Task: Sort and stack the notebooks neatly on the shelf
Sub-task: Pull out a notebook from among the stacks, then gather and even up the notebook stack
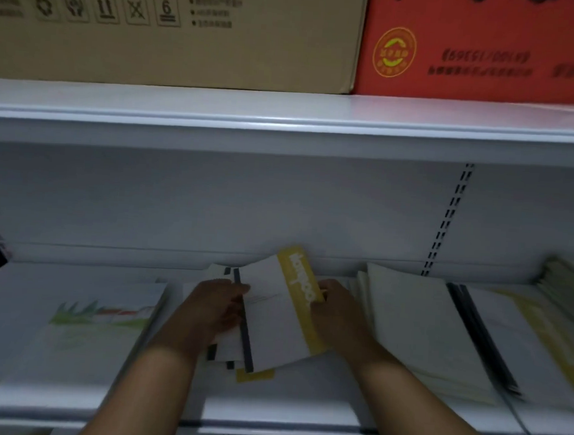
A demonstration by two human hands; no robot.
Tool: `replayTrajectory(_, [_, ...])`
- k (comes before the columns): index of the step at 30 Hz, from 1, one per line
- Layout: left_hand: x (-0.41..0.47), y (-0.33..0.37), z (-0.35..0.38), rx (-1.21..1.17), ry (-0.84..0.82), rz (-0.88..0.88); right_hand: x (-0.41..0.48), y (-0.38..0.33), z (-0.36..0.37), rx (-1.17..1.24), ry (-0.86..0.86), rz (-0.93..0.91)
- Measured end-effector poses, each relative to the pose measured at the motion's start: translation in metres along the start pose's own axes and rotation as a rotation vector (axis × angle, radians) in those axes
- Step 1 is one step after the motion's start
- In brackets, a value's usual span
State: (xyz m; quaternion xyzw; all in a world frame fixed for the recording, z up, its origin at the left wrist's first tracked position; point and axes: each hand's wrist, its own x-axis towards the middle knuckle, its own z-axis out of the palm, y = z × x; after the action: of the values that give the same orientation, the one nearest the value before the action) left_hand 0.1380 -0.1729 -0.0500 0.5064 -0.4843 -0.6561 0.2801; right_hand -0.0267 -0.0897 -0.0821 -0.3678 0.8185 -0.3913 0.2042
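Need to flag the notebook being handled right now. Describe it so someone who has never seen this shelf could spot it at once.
On the lower white shelf, below the brown and red cartons, look at the middle pile between the left hand and right hand. It is the top notebook, tilted, white with a yellow strip bearing white lettering along its right edge; the flat piles either side show none.
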Motion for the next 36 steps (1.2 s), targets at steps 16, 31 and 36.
replayTrajectory(16, [-0.025,-0.003,0.205,0.270,-0.182,0.359,-0.021,0.104,-0.198,0.408,0.264,0.179])
replayTrajectory(31, [-0.032,-0.048,0.332,0.984,-0.323,0.677,-0.021,0.212,-0.270,-0.249,0.339,0.319])
replayTrajectory(36, [-0.019,-0.038,0.267,0.886,-0.166,0.583,-0.018,0.130,-0.209,-0.085,0.365,-0.075])
